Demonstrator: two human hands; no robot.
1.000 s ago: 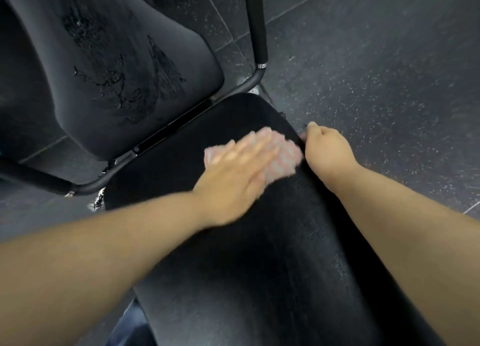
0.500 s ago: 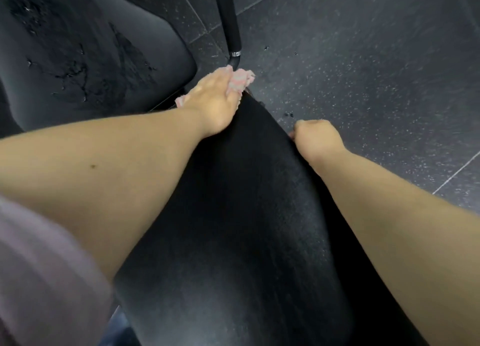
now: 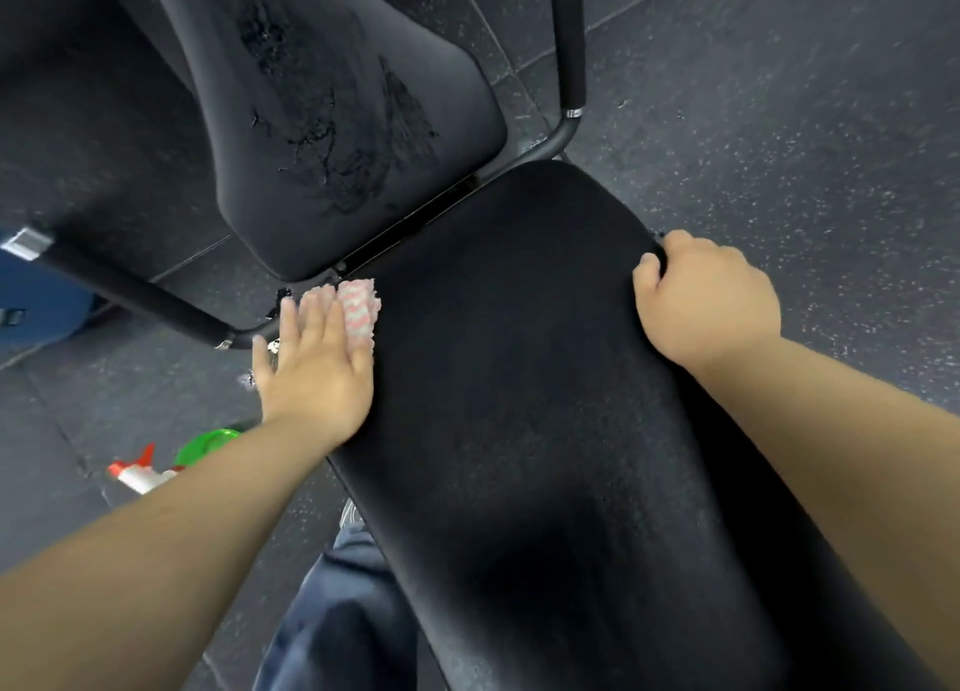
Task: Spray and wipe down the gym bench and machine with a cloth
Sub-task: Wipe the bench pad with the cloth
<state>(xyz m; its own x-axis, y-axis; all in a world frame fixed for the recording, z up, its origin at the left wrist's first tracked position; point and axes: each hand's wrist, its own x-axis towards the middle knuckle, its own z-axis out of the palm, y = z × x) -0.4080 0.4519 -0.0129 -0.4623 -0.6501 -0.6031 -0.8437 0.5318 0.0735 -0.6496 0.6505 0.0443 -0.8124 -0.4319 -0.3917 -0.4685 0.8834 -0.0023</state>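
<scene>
A long black padded bench seat [image 3: 519,378] fills the middle of the view. My left hand [image 3: 311,368] lies flat at its left edge, pressing a pink and white cloth [image 3: 358,311] against the pad; most of the cloth is under my fingers. My right hand [image 3: 706,301] is curled over the seat's right edge near the far end. Beyond the seat stands the worn, cracked back pad [image 3: 332,119] on a black tube frame [image 3: 156,301].
A spray bottle [image 3: 140,475] with a red and white trigger and green body lies on the dark speckled floor at the lower left, partly behind my forearm. A black padded handle bar [image 3: 569,41] rises at the top right. My trouser leg [image 3: 337,612] shows below the seat.
My left hand slid the cloth from the seat's middle to its far end, then back to the left edge. My right hand stayed on the right edge. The view shifted left, revealing the spray bottle.
</scene>
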